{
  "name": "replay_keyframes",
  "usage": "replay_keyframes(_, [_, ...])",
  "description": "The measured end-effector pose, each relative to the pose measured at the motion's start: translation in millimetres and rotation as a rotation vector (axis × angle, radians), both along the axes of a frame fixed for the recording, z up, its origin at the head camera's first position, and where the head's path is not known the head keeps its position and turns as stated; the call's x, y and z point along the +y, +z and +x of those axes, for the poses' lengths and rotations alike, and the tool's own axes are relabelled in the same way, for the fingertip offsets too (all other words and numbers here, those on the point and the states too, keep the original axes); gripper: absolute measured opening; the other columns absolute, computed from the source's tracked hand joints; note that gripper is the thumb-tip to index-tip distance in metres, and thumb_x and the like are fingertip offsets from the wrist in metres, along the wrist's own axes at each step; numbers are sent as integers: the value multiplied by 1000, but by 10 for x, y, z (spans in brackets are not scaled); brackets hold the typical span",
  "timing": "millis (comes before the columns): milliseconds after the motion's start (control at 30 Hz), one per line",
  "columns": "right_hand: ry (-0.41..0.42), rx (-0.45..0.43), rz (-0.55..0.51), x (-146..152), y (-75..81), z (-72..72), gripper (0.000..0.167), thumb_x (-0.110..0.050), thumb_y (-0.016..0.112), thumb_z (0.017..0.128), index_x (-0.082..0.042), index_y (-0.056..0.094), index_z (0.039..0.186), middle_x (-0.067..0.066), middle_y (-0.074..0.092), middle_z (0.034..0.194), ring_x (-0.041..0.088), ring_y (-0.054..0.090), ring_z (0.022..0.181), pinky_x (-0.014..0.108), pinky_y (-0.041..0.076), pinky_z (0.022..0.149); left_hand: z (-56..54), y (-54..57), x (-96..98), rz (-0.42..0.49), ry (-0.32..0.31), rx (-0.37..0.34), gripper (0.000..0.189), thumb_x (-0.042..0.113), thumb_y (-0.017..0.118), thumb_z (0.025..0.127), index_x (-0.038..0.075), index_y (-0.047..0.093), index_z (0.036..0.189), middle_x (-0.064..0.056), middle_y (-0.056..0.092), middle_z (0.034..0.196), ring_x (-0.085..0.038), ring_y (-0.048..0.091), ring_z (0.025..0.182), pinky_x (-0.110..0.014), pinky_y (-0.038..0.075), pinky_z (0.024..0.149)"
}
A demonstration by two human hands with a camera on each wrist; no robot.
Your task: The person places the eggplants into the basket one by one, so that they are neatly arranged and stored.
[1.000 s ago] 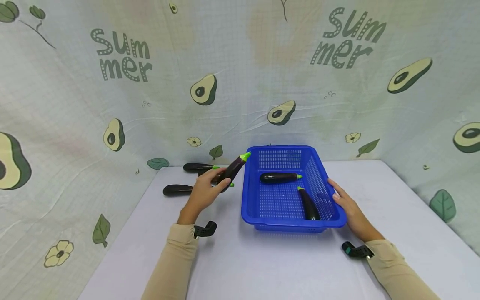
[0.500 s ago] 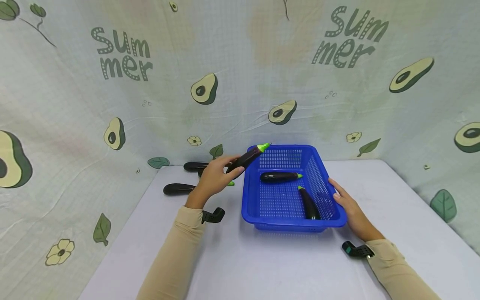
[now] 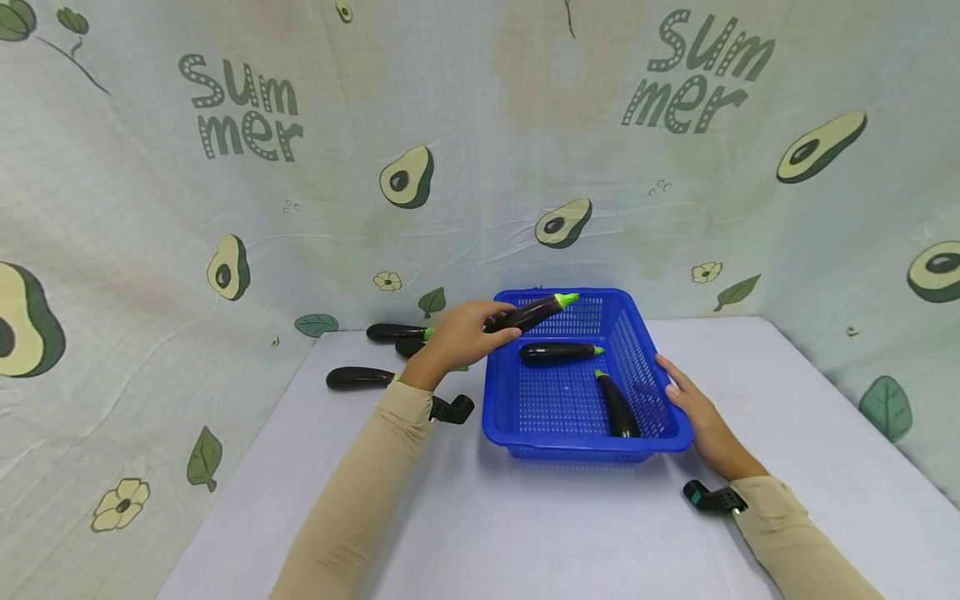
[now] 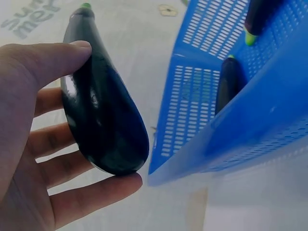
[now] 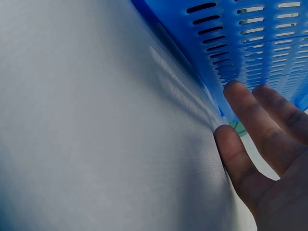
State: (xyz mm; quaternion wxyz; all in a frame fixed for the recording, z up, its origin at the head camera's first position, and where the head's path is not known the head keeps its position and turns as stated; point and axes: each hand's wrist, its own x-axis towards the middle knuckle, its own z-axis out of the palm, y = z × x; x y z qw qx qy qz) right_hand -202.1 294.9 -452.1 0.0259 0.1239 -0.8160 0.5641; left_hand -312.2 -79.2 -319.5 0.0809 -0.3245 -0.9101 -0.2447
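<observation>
My left hand (image 3: 462, 336) grips a dark eggplant (image 3: 534, 313) with a bright green stem, above the left rim of a blue plastic basket (image 3: 587, 444). In the left wrist view the thumb presses on this eggplant (image 4: 103, 110) near its stem, and the fingers lie behind and under it. My right hand (image 3: 697, 417) rests at the basket's right rim. Its straight fingers (image 5: 245, 108) reach toward the slotted outer wall in the right wrist view, where the thumb is out of sight. Inside the basket lie two more eggplants, one crosswise (image 3: 557, 353) and one slanted (image 3: 617, 406).
Left of the basket, an eggplant (image 3: 358, 378) lies on the white table (image 3: 555, 533). Two others, one at the back (image 3: 395, 332) and one partly hidden (image 3: 408, 347), lie behind the left hand. A patterned cloth (image 3: 480, 108) hangs behind the table.
My left hand has moved right and slightly up with the eggplant, from beside the basket to over its left rim. The eggplant has tilted nearer to level. My right hand and the basket stay put.
</observation>
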Motion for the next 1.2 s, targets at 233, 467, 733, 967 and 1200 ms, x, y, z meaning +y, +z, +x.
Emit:
replay_keyframes(233, [12,6,-24,-17,-26,22,58,-39,29,109,-28,10,163,17,5,166,56,14,143,77,22,101,-126,1,224,-94,-10,-77,52,49,63,96,18,62,138,-2,66,123,-15,61,103,-36,52,87])
replay_keyframes(467, [11,9,-12,1,-28,15,57,-40,29,109,-30,11,163,16,4,166,55,12,144,78,21,101,-269,-2,419,-153,-16,-119,49,47,63,97,17,64,135,-1,68,114,-15,62,100,-37,52,89])
replay_keyframes(733, [5,4,-14,7,-15,-2,57,-41,29,109,-30,11,163,15,4,167,54,13,145,76,22,102,-353,-27,648,-176,-1,-154,46,45,65,95,17,67,132,1,66,110,-14,60,92,-34,50,83])
replay_keyframes(967, [9,-8,-17,-21,-1,3,57,-42,29,109,-31,11,162,15,4,167,54,15,144,75,23,103,-415,-98,744,-236,55,-170,47,47,66,95,20,66,133,1,66,122,-15,58,101,-36,48,92])
replay_keyframes(1200, [3,-2,-11,21,3,-13,57,-42,28,109,-33,10,162,15,4,166,55,16,144,76,23,102,-431,-129,862,-345,80,-179,48,51,66,93,24,67,133,0,64,127,-18,56,111,-42,46,94])
